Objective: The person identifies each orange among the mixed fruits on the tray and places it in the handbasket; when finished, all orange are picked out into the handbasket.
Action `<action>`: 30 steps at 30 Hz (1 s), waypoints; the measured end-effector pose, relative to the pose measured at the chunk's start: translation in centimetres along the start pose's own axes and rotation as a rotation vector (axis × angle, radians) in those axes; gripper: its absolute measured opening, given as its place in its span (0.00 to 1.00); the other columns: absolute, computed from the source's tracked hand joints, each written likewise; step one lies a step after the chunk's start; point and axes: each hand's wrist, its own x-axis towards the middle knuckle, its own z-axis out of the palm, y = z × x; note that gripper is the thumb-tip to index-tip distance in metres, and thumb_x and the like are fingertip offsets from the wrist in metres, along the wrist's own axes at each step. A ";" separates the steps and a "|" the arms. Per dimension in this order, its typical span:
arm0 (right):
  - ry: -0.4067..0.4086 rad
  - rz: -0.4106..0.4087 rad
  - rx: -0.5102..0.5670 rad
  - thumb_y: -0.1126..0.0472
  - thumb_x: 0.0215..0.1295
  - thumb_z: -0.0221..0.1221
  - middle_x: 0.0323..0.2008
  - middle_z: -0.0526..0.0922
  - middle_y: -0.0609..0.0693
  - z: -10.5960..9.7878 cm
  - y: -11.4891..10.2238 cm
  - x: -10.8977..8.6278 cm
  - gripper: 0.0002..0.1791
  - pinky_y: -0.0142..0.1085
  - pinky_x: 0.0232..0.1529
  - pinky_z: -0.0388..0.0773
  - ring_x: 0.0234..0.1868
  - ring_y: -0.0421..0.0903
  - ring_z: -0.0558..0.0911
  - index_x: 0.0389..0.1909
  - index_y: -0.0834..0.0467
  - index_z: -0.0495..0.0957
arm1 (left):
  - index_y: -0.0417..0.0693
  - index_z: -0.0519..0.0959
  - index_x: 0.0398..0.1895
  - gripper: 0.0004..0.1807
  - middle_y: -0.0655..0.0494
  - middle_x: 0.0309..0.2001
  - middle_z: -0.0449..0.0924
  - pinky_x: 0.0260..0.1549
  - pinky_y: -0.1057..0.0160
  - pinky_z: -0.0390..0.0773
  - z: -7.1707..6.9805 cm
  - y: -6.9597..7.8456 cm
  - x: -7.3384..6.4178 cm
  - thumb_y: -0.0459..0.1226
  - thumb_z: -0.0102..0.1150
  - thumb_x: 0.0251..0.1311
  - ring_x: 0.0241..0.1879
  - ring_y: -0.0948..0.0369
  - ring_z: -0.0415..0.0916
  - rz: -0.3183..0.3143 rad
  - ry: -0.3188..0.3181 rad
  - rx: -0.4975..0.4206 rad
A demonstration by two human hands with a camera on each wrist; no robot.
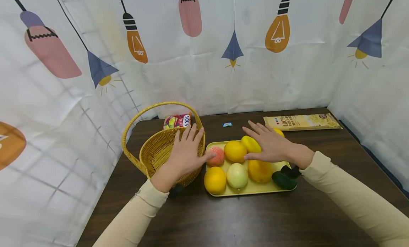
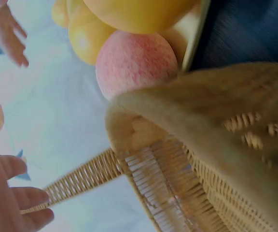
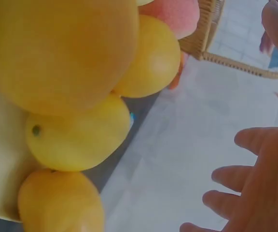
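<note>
With fingers spread and nothing in its grasp, my left hand (image 1: 186,153) hovers over the right side of a yellow wicker basket (image 1: 156,151) with a tall hoop handle. My right hand (image 1: 271,144), also spread and holding nothing, is above the back right part of a pale yellow tray (image 1: 255,191). Fruit fills the tray: a pink peach (image 1: 216,156), several oranges (image 1: 215,180), a pale green round fruit (image 1: 237,176), a yellow lemon (image 3: 81,133) and a dark green avocado (image 1: 283,180). The right hand and wrist hide part of the tray in the head view.
Behind the basket lies a colourful FOX'S candy bag (image 1: 177,121). A small blue wrapped candy (image 1: 227,124) sits near the table's back edge. A long yellow noodle packet (image 1: 303,122) lies at the back right. White curtains (image 1: 204,76) with printed lamps surround the dark table (image 1: 204,222).
</note>
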 end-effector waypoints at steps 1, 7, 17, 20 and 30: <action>0.007 0.004 0.002 0.21 0.56 0.48 0.77 0.39 0.57 0.1 0.2 -0.1 0.57 0.61 0.70 0.38 0.75 0.64 0.44 0.79 0.50 0.45 | 0.53 0.47 0.79 0.53 0.46 0.78 0.41 0.69 0.40 0.39 -0.1 -0.3 -0.3 0.75 0.35 0.58 0.76 0.48 0.36 -0.005 0.020 -0.012; 0.061 0.028 0.020 0.24 0.58 0.52 0.77 0.43 0.60 0.5 1.9 -1.0 0.56 0.61 0.69 0.46 0.74 0.65 0.49 0.78 0.54 0.48 | 0.49 0.57 0.76 0.50 0.46 0.74 0.54 0.69 0.42 0.47 -0.7 -2.0 -2.2 0.73 0.38 0.60 0.74 0.47 0.48 -0.023 0.203 -0.098; 0.119 0.181 0.229 0.39 0.64 0.61 0.72 0.53 0.68 1.4 7.1 -1.9 0.47 0.65 0.63 0.57 0.70 0.69 0.55 0.74 0.62 0.56 | 0.39 0.77 0.58 0.26 0.43 0.59 0.75 0.55 0.45 0.69 -0.3 -6.7 -5.2 0.47 0.57 0.64 0.58 0.45 0.71 -0.014 0.866 -0.337; 0.125 0.200 0.300 0.42 0.65 0.61 0.72 0.54 0.69 1.8 8.5 -2.1 0.45 0.65 0.64 0.54 0.71 0.69 0.54 0.73 0.64 0.57 | 0.34 0.80 0.50 0.21 0.39 0.51 0.78 0.48 0.54 0.72 0.1 -7.6 -6.0 0.43 0.55 0.65 0.48 0.44 0.75 -0.019 1.100 -0.410; 0.132 0.156 0.376 0.48 0.64 0.64 0.69 0.58 0.71 3.2 10.4 -2.1 0.41 0.65 0.62 0.57 0.69 0.71 0.56 0.69 0.67 0.62 | 0.29 0.74 0.37 0.12 0.39 0.38 0.72 0.38 0.65 0.60 0.8 -7.4 -7.9 0.29 0.54 0.50 0.38 0.49 0.63 -0.196 1.533 -0.478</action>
